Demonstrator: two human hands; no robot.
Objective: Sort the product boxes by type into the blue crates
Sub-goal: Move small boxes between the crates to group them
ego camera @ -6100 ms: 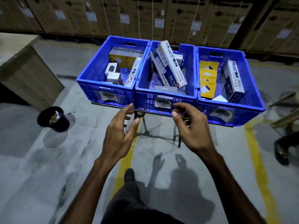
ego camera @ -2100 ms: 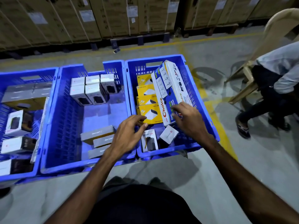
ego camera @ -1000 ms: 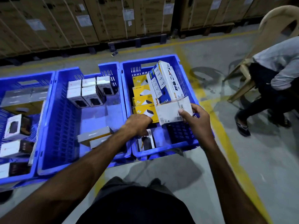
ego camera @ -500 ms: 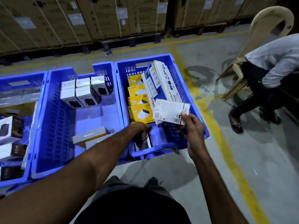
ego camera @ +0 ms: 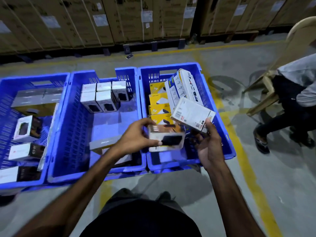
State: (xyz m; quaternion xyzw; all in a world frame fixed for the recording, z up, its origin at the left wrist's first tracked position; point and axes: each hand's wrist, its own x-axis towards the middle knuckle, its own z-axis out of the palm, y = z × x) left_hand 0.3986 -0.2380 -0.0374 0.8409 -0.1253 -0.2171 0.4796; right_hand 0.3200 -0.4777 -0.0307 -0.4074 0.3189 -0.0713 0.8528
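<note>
Left hand (ego camera: 136, 137) closed on a white box with a black product picture (ego camera: 165, 138), thumb along its near edge, fingers over the top; box held above the near end of the right crate (ego camera: 227, 134). Right hand (ego camera: 209, 147) pinches a white flat box with barcode labels (ego camera: 192, 114) by its lower corner between thumb and fingers, box tilted, raised over the same crate. Right crate contents: a row of four yellow boxes (ego camera: 159, 103) along its left wall, and tall white-and-blue boxes (ego camera: 183, 86) leaning upright against the far right side. Middle crate (ego camera: 68, 117): five white boxes with dark windows (ego camera: 102, 96) grouped at the far end; grey flat boxes (ego camera: 106, 142) at the near end, partly hidden behind the left forearm; floor between them bare. Left crate (ego camera: 56, 110): grey-and-yellow cartons (ego camera: 36, 98) at the far end, several white-and-black boxes (ego camera: 25, 129) along the near half, one cut off by the frame edge. All three crates side by side, walls touching. Behind: stacked brown cartons (ego camera: 119, 17). Right of the crates: a seated person (ego camera: 297, 93) on a beige chair (ego camera: 290, 43), yellow floor line (ego camera: 246, 159) between
</note>
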